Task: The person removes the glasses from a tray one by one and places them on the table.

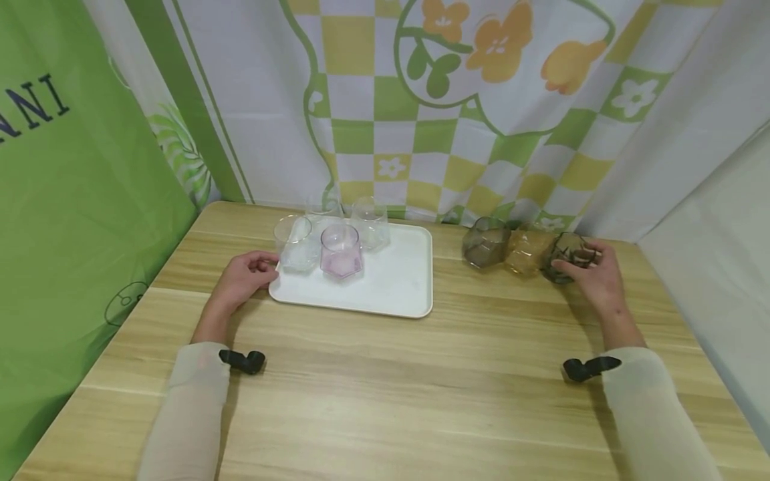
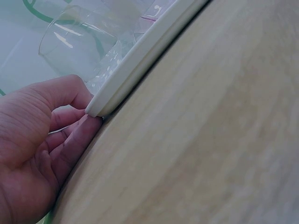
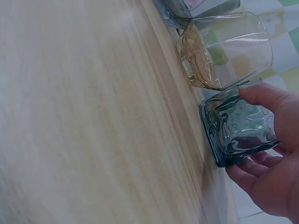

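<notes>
Where a white, green and yellow checked curtain with orange flowers [image 1: 433,133] hangs at the back, its lower edge meets a broad wood-grain table [image 1: 361,374]. On the table's left half lies a white rectangular tray with rounded corners [image 1: 403,274]. From pale long sleeves [image 1: 186,407] two bare hands reach forward, well apart. With bent fingers, the left hand [image 1: 240,277] pinches the tray's left edge near its front corner, the rim lying between the digits. Across the table, the right hand [image 1: 601,277] grasps a dark blue-green faceted glass [image 3: 238,123], the right-hand one of a row of three; the glass sits between the thumb, on the side towards its neighbour, and the fingers opposite, its base pointing away from the palm. Whether that base touches the wood I cannot tell. Just beside it stands an amber faceted glass [image 1: 522,259], then a smoky grey-brown faceted glass [image 1: 484,248]. Three clear glasses [image 1: 295,252] and a pale pink-purple glass [image 1: 341,260] stand upright, grouped at the tray's left. Small black devices [image 1: 592,367] sit at both cuffs.
</notes>
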Demonstrator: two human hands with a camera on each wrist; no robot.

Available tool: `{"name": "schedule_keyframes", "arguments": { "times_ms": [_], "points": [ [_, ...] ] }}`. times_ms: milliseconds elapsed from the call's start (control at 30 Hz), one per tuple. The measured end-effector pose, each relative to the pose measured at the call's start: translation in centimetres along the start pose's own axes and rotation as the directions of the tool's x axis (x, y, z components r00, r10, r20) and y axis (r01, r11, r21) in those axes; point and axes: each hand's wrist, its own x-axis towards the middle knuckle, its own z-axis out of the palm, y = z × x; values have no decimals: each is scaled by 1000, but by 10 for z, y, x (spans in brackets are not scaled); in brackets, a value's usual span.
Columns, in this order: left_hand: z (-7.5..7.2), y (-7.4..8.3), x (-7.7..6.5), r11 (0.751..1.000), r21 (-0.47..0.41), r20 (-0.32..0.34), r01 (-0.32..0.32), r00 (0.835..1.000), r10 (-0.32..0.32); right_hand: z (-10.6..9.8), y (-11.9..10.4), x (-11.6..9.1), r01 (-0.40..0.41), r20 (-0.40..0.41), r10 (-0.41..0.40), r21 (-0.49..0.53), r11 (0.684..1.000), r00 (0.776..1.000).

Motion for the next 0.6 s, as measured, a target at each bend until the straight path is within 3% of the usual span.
{"name": "schedule_keyframes", "arguments": {
  "times_ms": [233,400,600],
  "points": [
    [1,4,-2,1000,3,-9,-15,1000,15,-2,-4,-2,-12,40,13,-43,999,999],
    [2,2,-1,1000,-4,-7,-21,1000,21,-5,-11,-4,-31,72,32,-20,999,997],
    [1,1,-1,1000,10,-14,-24,1000,24,-8,-23,-9,-4,38,3,9,1000,999]
  ]
}}
